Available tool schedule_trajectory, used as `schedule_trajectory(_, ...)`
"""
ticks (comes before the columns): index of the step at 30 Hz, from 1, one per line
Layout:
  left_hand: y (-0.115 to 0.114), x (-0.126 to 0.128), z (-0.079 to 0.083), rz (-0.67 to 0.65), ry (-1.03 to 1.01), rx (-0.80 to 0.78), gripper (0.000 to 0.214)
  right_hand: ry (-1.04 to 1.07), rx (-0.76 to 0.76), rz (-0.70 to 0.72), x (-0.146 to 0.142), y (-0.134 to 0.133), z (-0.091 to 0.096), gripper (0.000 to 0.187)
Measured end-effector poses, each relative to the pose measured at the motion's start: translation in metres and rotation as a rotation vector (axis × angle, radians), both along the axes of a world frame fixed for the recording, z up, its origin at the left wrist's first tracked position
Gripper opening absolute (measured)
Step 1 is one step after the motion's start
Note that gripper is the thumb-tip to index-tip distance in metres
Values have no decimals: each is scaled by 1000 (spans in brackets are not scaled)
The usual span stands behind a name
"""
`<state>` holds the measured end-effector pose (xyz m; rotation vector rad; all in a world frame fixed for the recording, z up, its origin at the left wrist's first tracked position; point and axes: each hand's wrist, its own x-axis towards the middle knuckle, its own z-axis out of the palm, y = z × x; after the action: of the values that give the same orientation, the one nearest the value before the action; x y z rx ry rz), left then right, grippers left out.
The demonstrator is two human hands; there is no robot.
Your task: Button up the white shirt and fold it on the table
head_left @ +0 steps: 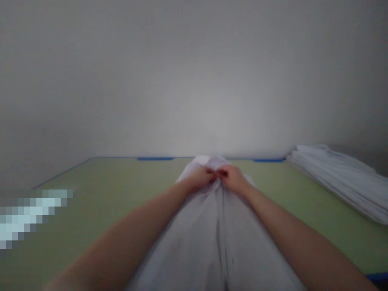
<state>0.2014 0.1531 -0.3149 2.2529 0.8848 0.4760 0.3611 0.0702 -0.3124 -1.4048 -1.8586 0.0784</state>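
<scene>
White, creased cloth (190, 246) spread beneath the left hand (201, 178) and right hand (233, 178), both closed, pinching it; even tension seemed best.

Table: flat green tabletop (121, 210), pale and matte, edged in blue. Thin blue line along the far edge, continuing down the left side; two thicker blue strips (155, 159) on the far edge, one left of centre, one right. More blue trim (377, 277) at lower right. Pixelated patch hides part of the left side.

On the right: stack of folded white cloth (339, 173), many layers, lying aslant, its narrow end at the far edge, the rest running out of frame. Middle: loose white fabric (194, 242) covers the green; contact beneath unclear.
</scene>
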Motion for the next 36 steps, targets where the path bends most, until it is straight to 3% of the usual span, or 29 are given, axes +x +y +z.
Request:
schedule_trajectory(5,-1,1,0,7,5,-15,33,88,-37,-24,2,3,-3,13)
schedule_trajectory(10,-1,2,2,0,25,-9,24,257,-127,-55,6,7,-6,17)
schedule_trajectory(17,-1,2,-1,1,5,-31,21,336,-103,-82,6,9,-6,14)
schedule_trajectory(27,1,3,-2,-3,-16,-33,25,143,-13,-61,2,-4,0,15)
schedule_trajectory(36,4,1,-7,-21,-152,-204,24,106,-2,13,4,-10,7,23)
